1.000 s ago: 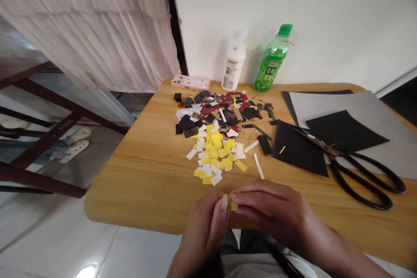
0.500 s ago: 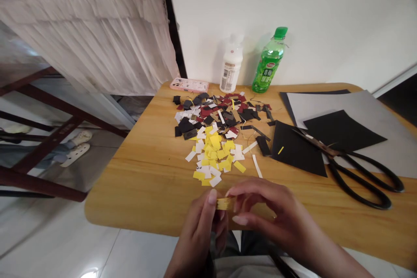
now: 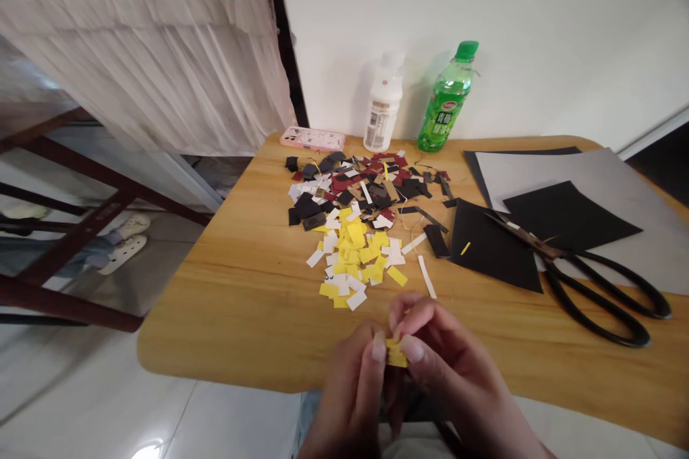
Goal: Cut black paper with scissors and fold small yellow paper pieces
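A small stack of yellow paper strips (image 3: 397,353) is pinched between my two hands, just over the table's front edge. My left hand (image 3: 358,380) grips its left end between thumb and fingers. The thumb and fingertips of my right hand (image 3: 452,358) press on its right end. Beyond my hands lies a heap of cut yellow paper pieces (image 3: 355,235) mixed with white ones. Behind it spreads a pile of black, dark red and brown scraps (image 3: 371,183). The undersides of both hands are hidden.
Large black-handled scissors (image 3: 554,252) lie at right, across a black paper square (image 3: 487,247) and grey sheets (image 3: 662,208). A white bottle (image 3: 383,111), a green drink bottle (image 3: 446,104) and a pink phone (image 3: 313,138) are along the back. A dark wooden chair (image 3: 80,244) stands left.
My right hand has closed from a loose, spread pose onto the right end of the yellow stack. Both hands and the stack have shifted slightly right and nearer to me.
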`<state>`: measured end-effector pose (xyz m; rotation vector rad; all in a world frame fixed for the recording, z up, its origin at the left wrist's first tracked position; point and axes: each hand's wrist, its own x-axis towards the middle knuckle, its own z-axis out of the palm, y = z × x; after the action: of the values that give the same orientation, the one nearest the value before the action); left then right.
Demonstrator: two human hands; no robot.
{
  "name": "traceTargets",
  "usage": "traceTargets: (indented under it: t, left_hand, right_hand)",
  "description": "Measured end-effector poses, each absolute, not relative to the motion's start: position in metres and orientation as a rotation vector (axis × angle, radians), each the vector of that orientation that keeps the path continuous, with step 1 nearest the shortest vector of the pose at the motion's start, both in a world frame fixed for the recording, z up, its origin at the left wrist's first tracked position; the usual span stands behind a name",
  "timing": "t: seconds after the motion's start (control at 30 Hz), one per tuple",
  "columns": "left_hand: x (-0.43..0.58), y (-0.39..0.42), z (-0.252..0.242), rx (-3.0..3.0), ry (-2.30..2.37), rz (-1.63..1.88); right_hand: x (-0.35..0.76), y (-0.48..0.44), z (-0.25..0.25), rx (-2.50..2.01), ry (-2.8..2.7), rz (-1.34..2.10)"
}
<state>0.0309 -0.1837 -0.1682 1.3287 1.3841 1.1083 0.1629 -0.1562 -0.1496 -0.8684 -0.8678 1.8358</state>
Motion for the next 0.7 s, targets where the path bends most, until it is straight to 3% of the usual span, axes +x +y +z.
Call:
traceTargets:
  t: [0.2, 0.3, 0.47, 0.7]
  left_hand:
    - [0.013, -0.176, -0.175, 2.162, 1.554, 1.239]
    - [0.007, -0.173, -0.174, 2.380, 1.448, 1.245]
    - [0.006, -0.175, -0.170, 2.441, 1.400, 1.244]
    - [0.004, -0.175, -0.173, 2.352, 1.325, 1.306]
  right_hand:
    - [0.180, -0.153, -0.146, -1.099, -1.282, 1.787]
    - [0.184, -0.155, -0.143, -1.160, -1.558, 1.561]
    - [0.184, -0.159, -0.145, -1.177, -1.724, 1.296]
    - [0.179, -0.156, -0.141, -1.153, -1.815, 1.276]
